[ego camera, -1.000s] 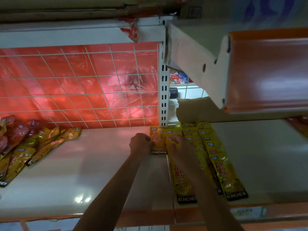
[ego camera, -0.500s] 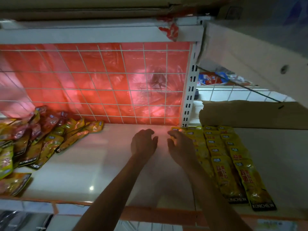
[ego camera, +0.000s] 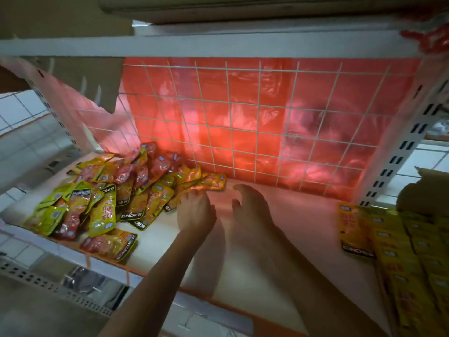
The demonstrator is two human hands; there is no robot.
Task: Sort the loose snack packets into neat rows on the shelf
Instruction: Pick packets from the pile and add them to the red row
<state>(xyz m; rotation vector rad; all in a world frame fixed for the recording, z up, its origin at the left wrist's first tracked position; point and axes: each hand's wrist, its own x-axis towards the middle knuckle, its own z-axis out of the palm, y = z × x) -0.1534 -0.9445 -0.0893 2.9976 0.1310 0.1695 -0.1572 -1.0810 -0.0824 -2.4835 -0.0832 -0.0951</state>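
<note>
Here both hands are stretched deep over the flat white shelf (ego camera: 303,227), side by side with a gap between them. The left hand (ego camera: 195,214) has its fingers straight and reaching forward, the tips touching an orange foil packet (ego camera: 212,182) that sticks out of the right edge of a jumbled heap of yellow-green, orange and red foil snack packets (ego camera: 104,198); no grip on it is plain. The heap spreads to the left of that hand, from the back wall down to the shelf's orange front lip (ego camera: 218,304), where one orange packet marked KONCHEW (ego camera: 110,244) lies right at the edge. The right hand (ego camera: 251,203), blurred, hangs over the shelf with its fingers loosely curled and holds nothing. Beyond both hands a white wire grid (ego camera: 258,117) with a red plastic sheet (ego camera: 218,105) behind it closes the back. To the right of the right hand a broad stretch of white shelf surface shows, then neat overlapping rows of yellow packets (ego camera: 401,251) running from back to front, with a white slotted upright (ego camera: 398,164) and a torn brown cardboard piece (ego camera: 422,193) behind them. A white upper shelf (ego camera: 218,45) sits low overhead.
</note>
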